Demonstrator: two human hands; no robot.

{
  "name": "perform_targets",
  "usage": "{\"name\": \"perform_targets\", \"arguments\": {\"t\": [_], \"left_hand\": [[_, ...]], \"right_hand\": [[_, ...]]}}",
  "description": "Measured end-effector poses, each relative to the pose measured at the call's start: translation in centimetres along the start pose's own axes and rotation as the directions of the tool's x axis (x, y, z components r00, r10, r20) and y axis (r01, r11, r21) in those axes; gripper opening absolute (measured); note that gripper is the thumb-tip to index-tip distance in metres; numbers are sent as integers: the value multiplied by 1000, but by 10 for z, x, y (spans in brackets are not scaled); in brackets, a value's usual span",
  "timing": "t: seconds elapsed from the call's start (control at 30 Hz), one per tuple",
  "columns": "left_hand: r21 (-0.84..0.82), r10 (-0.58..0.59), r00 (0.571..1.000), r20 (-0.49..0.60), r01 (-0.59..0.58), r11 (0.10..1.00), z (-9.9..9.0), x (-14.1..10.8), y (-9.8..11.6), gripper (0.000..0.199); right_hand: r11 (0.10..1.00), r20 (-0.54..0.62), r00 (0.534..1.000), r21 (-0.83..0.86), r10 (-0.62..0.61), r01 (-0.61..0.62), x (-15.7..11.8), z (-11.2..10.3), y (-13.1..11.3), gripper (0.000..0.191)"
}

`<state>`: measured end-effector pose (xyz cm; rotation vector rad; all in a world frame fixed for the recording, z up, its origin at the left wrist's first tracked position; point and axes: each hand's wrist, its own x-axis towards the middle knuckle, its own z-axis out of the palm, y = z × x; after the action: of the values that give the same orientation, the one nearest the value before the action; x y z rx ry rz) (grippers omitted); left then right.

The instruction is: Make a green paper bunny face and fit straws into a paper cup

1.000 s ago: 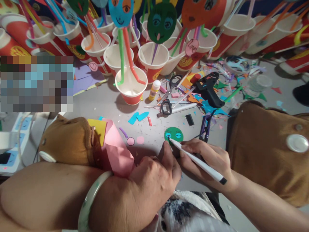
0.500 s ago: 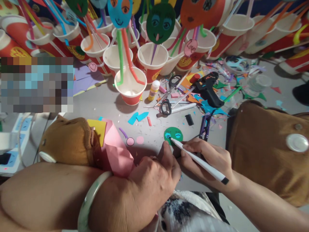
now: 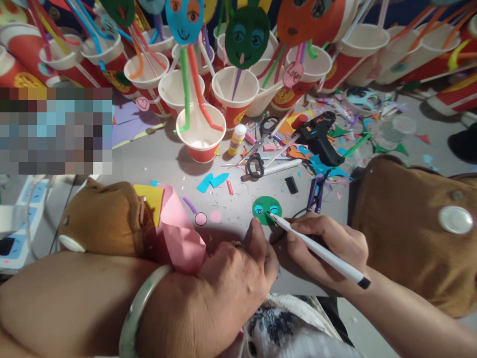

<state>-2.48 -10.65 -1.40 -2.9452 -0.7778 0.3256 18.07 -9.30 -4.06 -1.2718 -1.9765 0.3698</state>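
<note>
A green paper oval (image 3: 265, 217) with drawn blue eyes and dark lashes lies flat on the table. At its lower left edge a finger of my left hand (image 3: 242, 278) presses down; the other fingers are curled, and what lies under them is hidden. My right hand (image 3: 331, 248) is closed around a white pen (image 3: 324, 252), whose tip is at the oval between the eyes, near the right one. Left of the oval are a pink circle (image 3: 216, 216) and a pink circle with a black outline (image 3: 200, 219).
Paper cups (image 3: 201, 149) with straws and paper faces stand across the back. Scissors (image 3: 255, 164), a glue bottle (image 3: 237, 140), a black glue gun (image 3: 322, 139) and scraps lie ahead. Brown bags (image 3: 413, 238) (image 3: 104, 216) flank the hands, with pink paper (image 3: 181, 228) at left.
My right hand and the pen have moved slightly right, taking the tip from the left eye toward the right one. A dark pupil now shows fully in the left eye. My left hand stays put.
</note>
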Motion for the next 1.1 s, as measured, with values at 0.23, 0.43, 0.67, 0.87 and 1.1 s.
{"name": "perform_targets", "arguments": {"t": [0.23, 0.43, 0.67, 0.87, 1.1], "left_hand": [[-60, 47, 992, 119, -40, 997, -16, 6, -5, 49], [-85, 74, 985, 159, -61, 995, -21, 8, -9, 50], [-12, 44, 995, 88, -43, 999, -13, 5, -5, 54], [-78, 128, 967, 222, -114, 990, -28, 10, -16, 58], [-24, 72, 988, 136, -69, 997, -22, 5, -14, 59]], "right_hand": [[993, -34, 996, -77, 83, -86, 2, -4, -2, 10], [994, -58, 995, -63, 82, -86, 1, -6, -1, 11], [997, -100, 993, 58, 59, -53, -2, -5, -4, 20], [999, -4, 1000, 7, 31, -31, 2, -4, 0, 13], [998, 18, 997, -12, 69, -69, -2, -4, 3, 12]]}}
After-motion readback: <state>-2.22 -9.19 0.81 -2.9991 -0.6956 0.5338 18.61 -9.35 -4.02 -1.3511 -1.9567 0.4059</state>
